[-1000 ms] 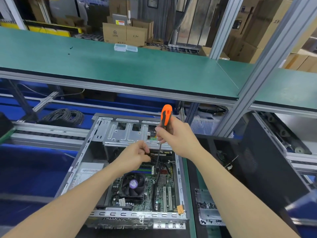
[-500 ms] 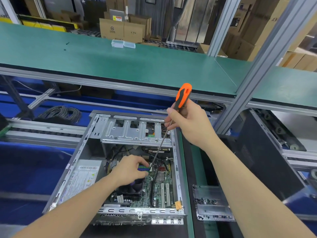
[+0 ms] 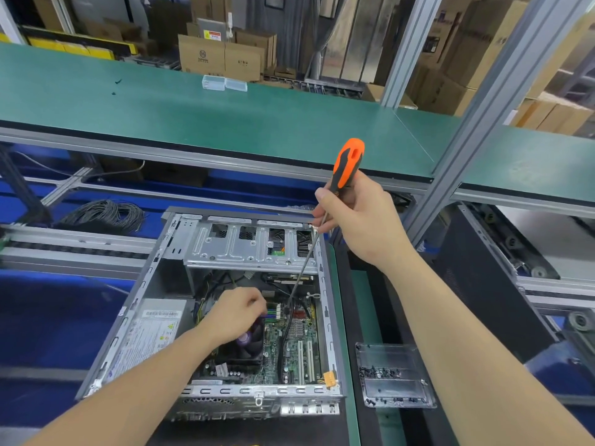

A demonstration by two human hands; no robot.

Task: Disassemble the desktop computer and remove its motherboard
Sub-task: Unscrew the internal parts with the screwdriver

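An open desktop computer case (image 3: 328, 317) lies on its side in front of me, with the green motherboard (image 3: 294, 342) exposed inside. My right hand (image 3: 357, 220) grips an orange-and-black screwdriver (image 3: 346, 162) by its handle, above the case's far right corner. Its long shaft slants down and its tip meets the board near the memory slots. My left hand (image 3: 236, 313) is inside the case above the CPU fan (image 3: 248, 344), fingers curled at the memory slots; what they hold is hidden.
A silver drive cage (image 3: 244, 249) spans the case's far end; a power supply (image 3: 154, 329) fills the left side. A clear tray with small black screws (image 3: 392, 375) lies to the right. A black side panel (image 3: 476, 278) leans at the right. Coiled cable (image 3: 103, 214) lies behind.
My right hand has swung the screwdriver handle up and to the right, tilting the shaft. My left hand has dropped from the drive cage edge down to the memory slots.
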